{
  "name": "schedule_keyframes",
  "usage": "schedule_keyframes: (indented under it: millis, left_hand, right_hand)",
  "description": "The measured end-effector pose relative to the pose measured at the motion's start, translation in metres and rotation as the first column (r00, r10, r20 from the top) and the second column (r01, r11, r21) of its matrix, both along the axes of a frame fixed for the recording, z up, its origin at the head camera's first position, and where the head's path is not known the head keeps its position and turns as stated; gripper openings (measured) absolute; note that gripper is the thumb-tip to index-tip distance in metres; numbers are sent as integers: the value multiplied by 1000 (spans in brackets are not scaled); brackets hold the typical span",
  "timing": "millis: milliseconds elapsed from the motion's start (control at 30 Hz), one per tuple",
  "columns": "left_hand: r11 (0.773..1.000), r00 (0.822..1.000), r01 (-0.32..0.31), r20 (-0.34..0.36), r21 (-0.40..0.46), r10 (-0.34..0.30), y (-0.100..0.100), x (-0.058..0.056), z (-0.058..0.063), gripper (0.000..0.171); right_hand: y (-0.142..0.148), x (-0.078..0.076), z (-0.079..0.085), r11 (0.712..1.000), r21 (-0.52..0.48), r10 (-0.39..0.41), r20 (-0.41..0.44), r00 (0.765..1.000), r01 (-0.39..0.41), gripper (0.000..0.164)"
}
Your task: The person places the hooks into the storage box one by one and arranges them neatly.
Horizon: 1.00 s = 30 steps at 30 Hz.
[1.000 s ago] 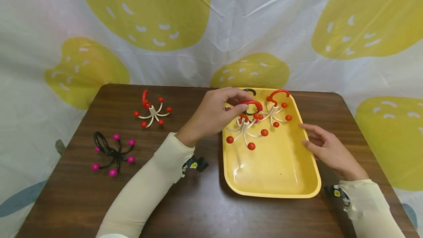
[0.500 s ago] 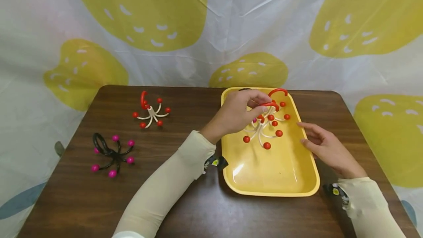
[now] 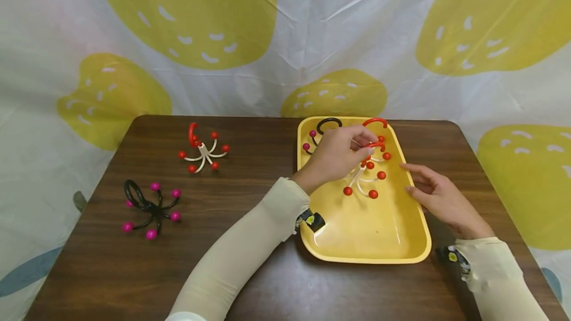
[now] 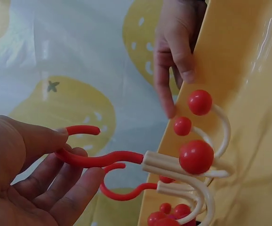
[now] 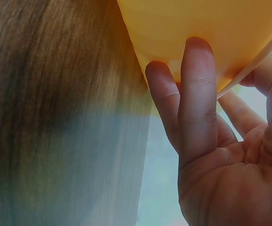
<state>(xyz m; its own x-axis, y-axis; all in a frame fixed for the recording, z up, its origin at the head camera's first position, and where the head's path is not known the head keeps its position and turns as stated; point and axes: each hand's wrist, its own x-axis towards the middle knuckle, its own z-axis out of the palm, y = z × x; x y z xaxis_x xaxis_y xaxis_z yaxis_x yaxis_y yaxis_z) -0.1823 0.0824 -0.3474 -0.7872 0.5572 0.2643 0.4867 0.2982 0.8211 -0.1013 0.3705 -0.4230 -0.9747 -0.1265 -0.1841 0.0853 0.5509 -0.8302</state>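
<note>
In the head view, the left hand [image 3: 334, 155] pinches the red hook of a cream-legged claw massager [image 3: 362, 170] over the glossy yellow tray [image 3: 357, 234]; I can't tell whether its balls touch the bottom. The right hand [image 3: 448, 204] is at the tray's right rim. From the left wrist, thumb and fingertips clasp the curved hook (slick, like plastic), its pale legs bowing out to shiny round red balls. From the right wrist, fingers held apart touch the tray's smooth outer wall, beside streaky wood grain.
</note>
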Motion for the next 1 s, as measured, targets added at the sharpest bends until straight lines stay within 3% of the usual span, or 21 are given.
schedule_keyframes:
  millis: [567, 1000]
  left_hand:
    - [998, 996, -53, 72, -34, 56, 28, 0, -14, 15]
    - [996, 993, -76, 81, -50, 80, 38, -1, -19, 14]
  right_hand:
    - [-4, 0, -2, 1000, -23, 12, -58, 998, -14, 57]
    - [-1, -1, -2, 1000, -13, 12, -41, 999, -13, 59]
